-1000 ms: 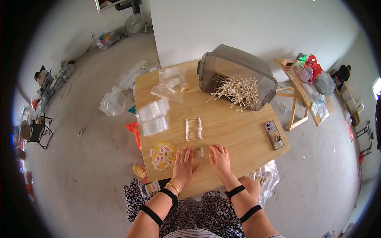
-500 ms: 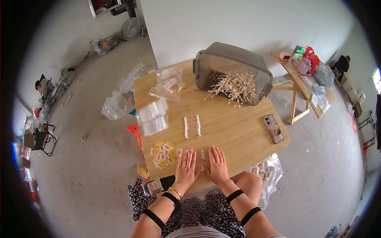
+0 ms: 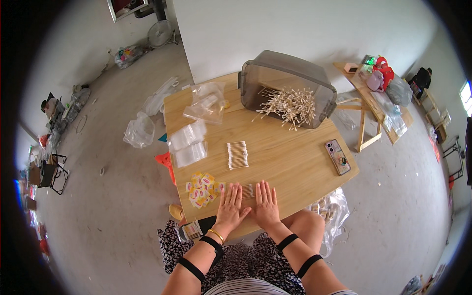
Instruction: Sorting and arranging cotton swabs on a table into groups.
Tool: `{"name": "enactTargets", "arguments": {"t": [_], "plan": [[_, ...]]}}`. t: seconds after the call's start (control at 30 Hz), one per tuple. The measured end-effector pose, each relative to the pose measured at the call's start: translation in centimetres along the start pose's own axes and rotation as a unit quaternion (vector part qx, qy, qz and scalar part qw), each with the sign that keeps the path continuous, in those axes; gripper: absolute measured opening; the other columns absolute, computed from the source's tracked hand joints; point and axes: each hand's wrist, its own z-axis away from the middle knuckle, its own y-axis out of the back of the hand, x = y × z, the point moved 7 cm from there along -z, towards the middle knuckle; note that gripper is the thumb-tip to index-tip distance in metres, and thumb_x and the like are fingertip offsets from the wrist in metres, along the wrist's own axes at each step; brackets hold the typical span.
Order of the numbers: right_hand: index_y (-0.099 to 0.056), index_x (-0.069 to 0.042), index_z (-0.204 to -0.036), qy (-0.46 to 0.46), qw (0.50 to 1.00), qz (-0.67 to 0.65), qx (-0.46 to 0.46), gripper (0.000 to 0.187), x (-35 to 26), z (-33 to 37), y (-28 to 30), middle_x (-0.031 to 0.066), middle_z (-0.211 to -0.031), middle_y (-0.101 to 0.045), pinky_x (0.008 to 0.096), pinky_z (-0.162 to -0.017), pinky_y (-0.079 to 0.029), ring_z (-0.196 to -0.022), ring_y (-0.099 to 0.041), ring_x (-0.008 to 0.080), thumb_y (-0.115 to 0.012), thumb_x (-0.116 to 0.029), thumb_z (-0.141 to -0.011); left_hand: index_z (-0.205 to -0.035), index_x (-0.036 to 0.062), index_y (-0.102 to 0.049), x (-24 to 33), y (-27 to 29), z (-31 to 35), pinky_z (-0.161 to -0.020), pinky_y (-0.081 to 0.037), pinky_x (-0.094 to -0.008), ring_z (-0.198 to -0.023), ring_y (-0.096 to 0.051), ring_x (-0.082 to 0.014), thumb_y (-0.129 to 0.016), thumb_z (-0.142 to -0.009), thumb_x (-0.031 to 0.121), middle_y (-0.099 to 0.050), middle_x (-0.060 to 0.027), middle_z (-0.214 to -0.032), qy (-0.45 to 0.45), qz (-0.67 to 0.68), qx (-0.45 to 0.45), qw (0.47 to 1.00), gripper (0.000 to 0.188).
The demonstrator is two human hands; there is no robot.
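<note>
My left hand (image 3: 229, 210) and my right hand (image 3: 266, 207) lie flat near the table's front edge, fingers straight and pointing away from me. Between them shows a small row of cotton swabs (image 3: 248, 191); whether a clear bag wraps it I cannot tell, and its ends are partly hidden by my fingers. Farther up the table is another neat row of cotton swabs (image 3: 237, 155). Yellow and white paper labels (image 3: 200, 190) are heaped just left of my left hand. Beyond those sit stacks of clear plastic bags (image 3: 190, 153).
A grey translucent bin (image 3: 290, 63) lies on its side at the back, loose cotton swabs (image 3: 294, 109) spilling from it. A phone (image 3: 338, 157) rests at the right. Near my left wrist is a black item (image 3: 208, 224). A side table (image 3: 356, 83) stands farther right.
My thumbs, which met or nearly met before, are now a little apart. Both hands otherwise stay flat in the same place, and the view has shifted slightly.
</note>
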Motion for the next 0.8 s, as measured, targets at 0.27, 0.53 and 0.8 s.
{"name": "enactTargets", "arguments": {"t": [0.27,0.53,0.8], "plan": [[-0.018,0.005,-0.154,0.023,0.980,-0.167,0.102,0.080,0.1,-1.7,0.5,0.0263,-0.159,-0.023,0.0504,-0.123,-0.014,-0.150,-0.018,0.0400,-0.056,-0.035,-0.097,-0.155,-0.0071,-0.012,-1.4,0.0,0.2,-0.124,-0.003,-0.0520,-0.153,-0.007,-0.0372,-0.034,-0.099,0.061,-0.014,-0.0247,-0.163,0.072,-0.015,0.009,0.997,0.091],[-0.029,0.002,-0.152,0.051,0.924,-0.359,0.121,0.054,-2.3,-4.6,-0.9,0.0227,-0.157,-0.029,0.0467,-0.121,-0.021,-0.150,-0.020,0.0401,-0.044,-0.018,-0.103,-0.154,-0.0092,-0.010,-0.4,-0.4,0.2,-0.123,0.000,-0.0537,-0.154,-0.004,-0.0363,-0.047,-0.098,0.047,-0.011,-0.0262,-0.163,0.090,-0.015,-0.016,0.996,0.088],[-0.039,0.003,-0.145,-0.015,0.945,-0.283,0.161,0.050,1.0,-3.5,1.2,0.0236,-0.149,-0.039,0.0498,-0.119,-0.026,-0.143,-0.031,0.0420,-0.050,-0.011,-0.098,-0.156,-0.0056,-0.014,-0.7,-0.5,0.3,-0.123,-0.001,-0.0520,-0.154,-0.008,-0.0349,-0.039,-0.099,0.055,-0.015,-0.0237,-0.163,0.094,-0.012,0.008,0.995,0.087]]}}
